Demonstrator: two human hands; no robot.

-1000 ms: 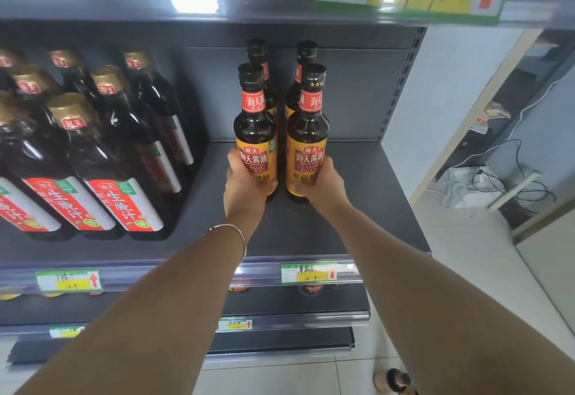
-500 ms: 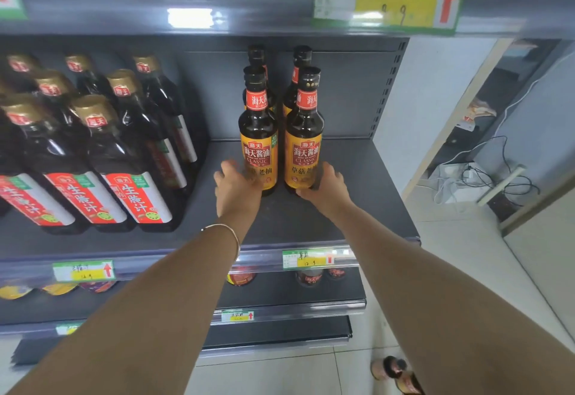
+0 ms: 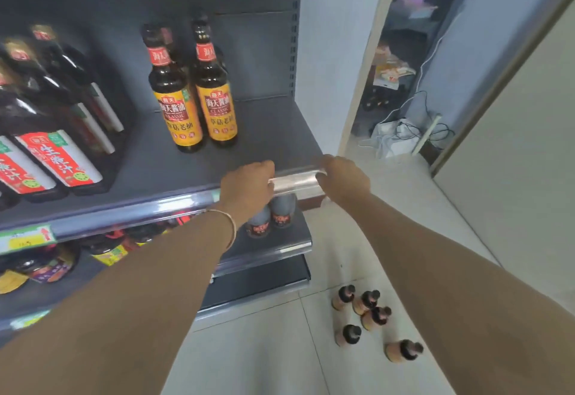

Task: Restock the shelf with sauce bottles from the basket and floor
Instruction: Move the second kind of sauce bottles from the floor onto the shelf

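**Head view of a dark grey metal shelf.** Two dark glass sauce bottles with orange-yellow labels and red neck bands stand upright, side by side and close together, at mid-depth on the shelf board. More bottles of the same kind stand directly behind them, largely hidden. To their left, well apart, are rows of larger dark bottles with red-and-white labels.

The left hand, with a thin metal bracelet on its wrist, lies over the shelf's front edge and covers part of the clear plastic price rail. Its grip is slack, with the fingers loosely bent and holding nothing. The right hand is at the rail's right end, its grip likewise slack and holding nothing. Motion blur hides whether either hand touches the rail. Both hands are apart from the shelved bottles.

Five small dark-capped sauce bottles sit in a loose cluster on the pale tiled floor, to the right of the shelf's base. On a lower shelf board, dark bottles with red labels stand just beneath the left hand.
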